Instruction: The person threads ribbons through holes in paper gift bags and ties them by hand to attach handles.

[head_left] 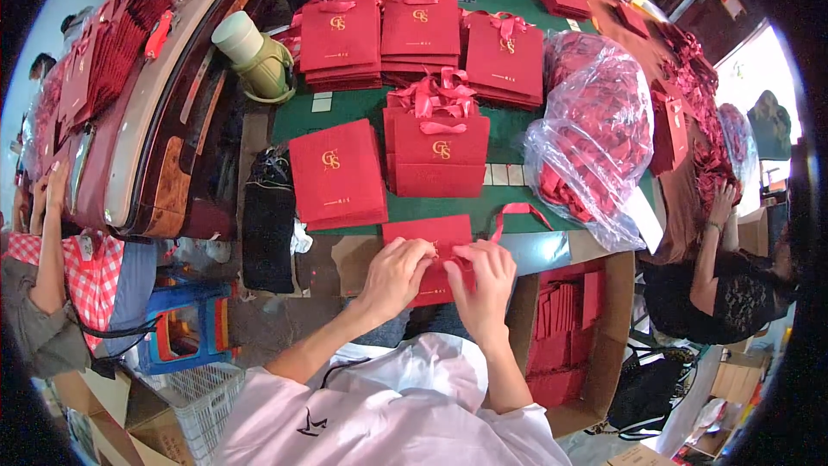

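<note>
A flat red paper gift bag (429,229) with gold print lies in front of me, reaching over the table's near edge. My left hand (398,272) is closed on it, thumb and fingertips pinched together over its middle. From the other side my right hand (485,274) grips the same bag with bent fingers, which hide part of its face. A loose red ribbon (520,209) curves over the green tabletop just beyond my right hand. Farther out stand a bag with a ribbon handle (440,155) and, left of it, a stack of flat red bags (338,174).
A clear plastic sack of red ribbons (595,121) stands at the right. Several bag stacks (420,34) line the far side. A green flask (259,60) is at the left. An open carton (617,328) of red bags sits by my right arm. Other people work around the table.
</note>
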Demonstrator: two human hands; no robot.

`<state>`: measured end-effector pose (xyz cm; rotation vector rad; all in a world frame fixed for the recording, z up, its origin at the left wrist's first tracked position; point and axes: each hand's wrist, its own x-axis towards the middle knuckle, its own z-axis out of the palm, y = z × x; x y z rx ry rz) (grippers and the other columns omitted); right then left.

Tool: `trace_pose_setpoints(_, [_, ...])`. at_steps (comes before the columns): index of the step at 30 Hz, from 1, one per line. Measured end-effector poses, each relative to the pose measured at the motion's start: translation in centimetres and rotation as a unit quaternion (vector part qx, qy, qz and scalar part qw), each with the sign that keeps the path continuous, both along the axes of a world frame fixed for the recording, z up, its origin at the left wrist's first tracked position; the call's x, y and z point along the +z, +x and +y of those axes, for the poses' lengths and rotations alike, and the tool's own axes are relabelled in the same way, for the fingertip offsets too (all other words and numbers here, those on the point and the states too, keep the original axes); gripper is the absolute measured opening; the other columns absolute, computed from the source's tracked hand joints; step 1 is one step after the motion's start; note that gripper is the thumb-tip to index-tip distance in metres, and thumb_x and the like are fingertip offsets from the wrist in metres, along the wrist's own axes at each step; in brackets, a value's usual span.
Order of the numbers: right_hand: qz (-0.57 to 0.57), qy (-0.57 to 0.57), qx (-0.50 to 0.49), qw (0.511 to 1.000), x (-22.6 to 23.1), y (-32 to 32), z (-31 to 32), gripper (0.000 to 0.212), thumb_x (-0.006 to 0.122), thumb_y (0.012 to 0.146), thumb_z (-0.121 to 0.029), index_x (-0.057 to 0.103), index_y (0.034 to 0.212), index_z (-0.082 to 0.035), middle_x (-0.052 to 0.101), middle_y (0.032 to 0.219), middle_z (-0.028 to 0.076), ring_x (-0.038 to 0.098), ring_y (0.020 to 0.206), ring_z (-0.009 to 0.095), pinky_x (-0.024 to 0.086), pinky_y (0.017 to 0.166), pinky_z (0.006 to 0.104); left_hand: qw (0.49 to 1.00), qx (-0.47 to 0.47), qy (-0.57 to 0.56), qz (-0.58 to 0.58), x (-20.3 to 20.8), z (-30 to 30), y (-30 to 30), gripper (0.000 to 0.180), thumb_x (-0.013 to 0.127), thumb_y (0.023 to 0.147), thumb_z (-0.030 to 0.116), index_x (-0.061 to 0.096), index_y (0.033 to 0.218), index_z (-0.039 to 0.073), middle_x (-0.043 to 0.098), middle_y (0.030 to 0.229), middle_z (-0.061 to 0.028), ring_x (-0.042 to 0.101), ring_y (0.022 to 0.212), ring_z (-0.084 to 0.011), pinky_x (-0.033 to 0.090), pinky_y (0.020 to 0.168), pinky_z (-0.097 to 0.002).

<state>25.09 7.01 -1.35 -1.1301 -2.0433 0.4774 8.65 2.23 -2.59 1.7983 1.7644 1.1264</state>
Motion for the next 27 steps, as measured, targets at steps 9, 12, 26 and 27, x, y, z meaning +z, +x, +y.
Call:
trace_pose_setpoints(9, [0.053, -0.155, 0.052, 0.985, -1.5, -0.1, 1.1, 0.009, 0.071, 0.085, -0.010, 0.066, 0.091, -0.005, 0.064, 0.084, 0.011, 0.063, 0.077, 0.030, 0.048, 0.074, 0.0396, 0.997, -0.034, 0.061, 0.037, -1.0, 2.0, -0.5, 0.026, 0.067, 0.085, 0.008, 0.061, 0.110, 0.003, 0.063, 0.103, -0.0107, 0.058, 0.095, -0.0318, 0.048, 0.083, -0.0430])
trace_pose_setpoints(12, [0.075, -0.152, -0.017, 0.985, -1.5, -0.7, 1.8, 0.008, 0.071, 0.087, -0.011, 0.066, 0.089, -0.006, 0.063, 0.081, 0.011, 0.062, 0.068, 0.032, 0.048, 0.061, 0.0417, 0.985, 0.032, -0.011, 0.168, -1.9, 2.9, -0.5, 0.039, 0.070, 0.085, 0.016, 0.062, 0.121, 0.003, 0.056, 0.120, -0.0117, 0.049, 0.110, -0.0321, 0.041, 0.090, -0.0445])
trace_pose_setpoints(26, [-0.001, -0.098, -0.031, 0.995, -2.7, -1.0, 2.5, 0.014, 0.073, 0.082, -0.014, 0.063, 0.080, -0.006, 0.063, 0.074, 0.009, 0.062, 0.065, 0.030, 0.047, 0.062, 0.0421, 0.997, 0.031, -0.016, 0.063, -1.6, 3.4, 0.3, 0.028, 0.074, 0.080, 0.015, 0.066, 0.107, 0.012, 0.065, 0.092, -0.0046, 0.058, 0.088, -0.0255, 0.037, 0.082, -0.0398])
trace_pose_setpoints(27, [0.000, -0.111, -0.032, 0.993, -2.5, -1.0, 2.5, 0.014, 0.073, 0.082, -0.013, 0.062, 0.078, -0.006, 0.063, 0.073, 0.009, 0.062, 0.064, 0.029, 0.048, 0.061, 0.0416, 0.997, 0.034, -0.015, 0.063, -1.6, 3.3, 0.3, 0.027, 0.074, 0.080, 0.013, 0.067, 0.106, 0.013, 0.067, 0.090, -0.0039, 0.058, 0.086, -0.0251, 0.037, 0.082, -0.0395])
